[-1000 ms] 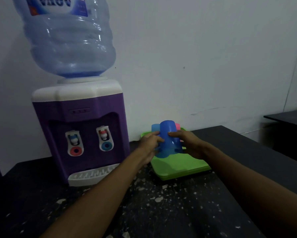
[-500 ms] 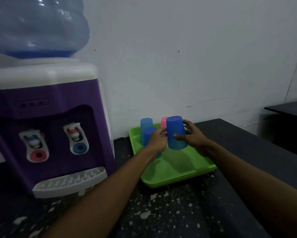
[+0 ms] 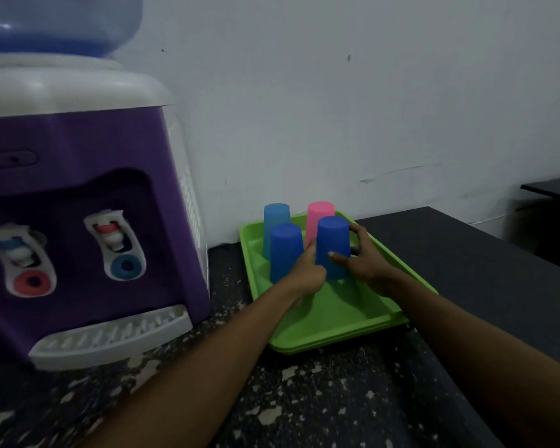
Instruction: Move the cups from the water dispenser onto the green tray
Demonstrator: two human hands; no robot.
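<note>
Four upside-down cups stand on the green tray to the right of the purple water dispenser: a light blue cup and a pink cup at the back, two dark blue cups in front. My right hand wraps the right dark blue cup, thumb in front and fingers behind. My left hand has curled fingers and presses its thumb against that cup's left side, partly covering the left dark blue cup. The held cup's rim rests on the tray floor.
The dispenser's white drip tray holds no cups, and a water bottle sits on top. The dark speckled counter runs to a white wall. A separate black table stands at the far right.
Both hands lowered the dark blue cup from the air onto the tray beside the other dark blue cup. The camera has moved closer and to the right.
</note>
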